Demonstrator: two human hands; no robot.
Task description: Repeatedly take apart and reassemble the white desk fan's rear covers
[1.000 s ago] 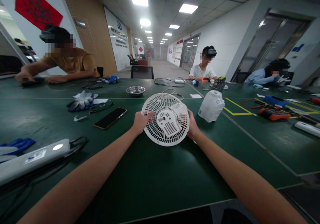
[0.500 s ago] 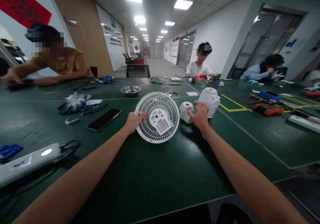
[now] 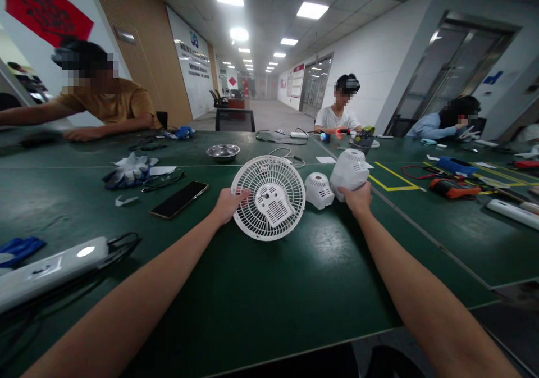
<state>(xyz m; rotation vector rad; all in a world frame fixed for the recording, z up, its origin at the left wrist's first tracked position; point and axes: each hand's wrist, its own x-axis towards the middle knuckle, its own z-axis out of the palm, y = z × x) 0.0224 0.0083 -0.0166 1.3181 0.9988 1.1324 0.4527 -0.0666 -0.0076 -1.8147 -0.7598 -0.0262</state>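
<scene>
A round white fan grille [image 3: 246, 221] with a slotted motor plate at its centre is propped at a tilt over the green table. My left hand [image 3: 228, 205] pinches its left rim, thumb on the near face. To the right, a large white plastic housing [image 3: 350, 169] with vent slots on top is gripped low by my right hand [image 3: 357, 198]; its fingers are partly hidden. Between the grille and that housing stands a smaller white vented cover [image 3: 319, 191], touched by neither hand.
A black phone [image 3: 179, 199], gloves [image 3: 130, 171] and a power strip [image 3: 54, 268] lie to the left. Behind the grille are a steel bowl [image 3: 223, 152] and a pale cable [image 3: 286, 154]. An orange multimeter [image 3: 455, 187] lies right. Several people sit around the table.
My right hand left the grille, set the smaller cover on the table, released it and moved right onto the large housing. My left hand keeps hold of the grille.
</scene>
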